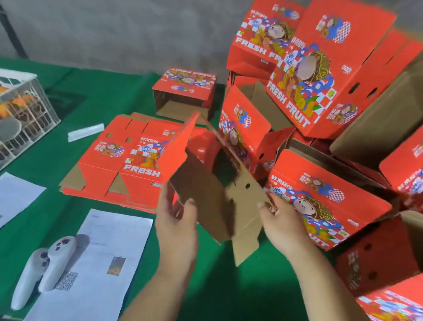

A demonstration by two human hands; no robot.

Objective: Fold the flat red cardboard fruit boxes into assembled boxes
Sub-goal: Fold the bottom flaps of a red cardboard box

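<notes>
Gripping a half-opened box (pixel 209 186) above the green worktop (pixel 228 295), both hands hold its brown flaps: left hand (pixel 178 223) on the near-left edge, right hand (pixel 283 226) on the right. Flat boxes (pixel 114 159) lie just left; assembled boxes (pixel 322 75) pile far right.

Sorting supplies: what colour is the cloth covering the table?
Green; the tablecloth shows best in the head view.
</notes>
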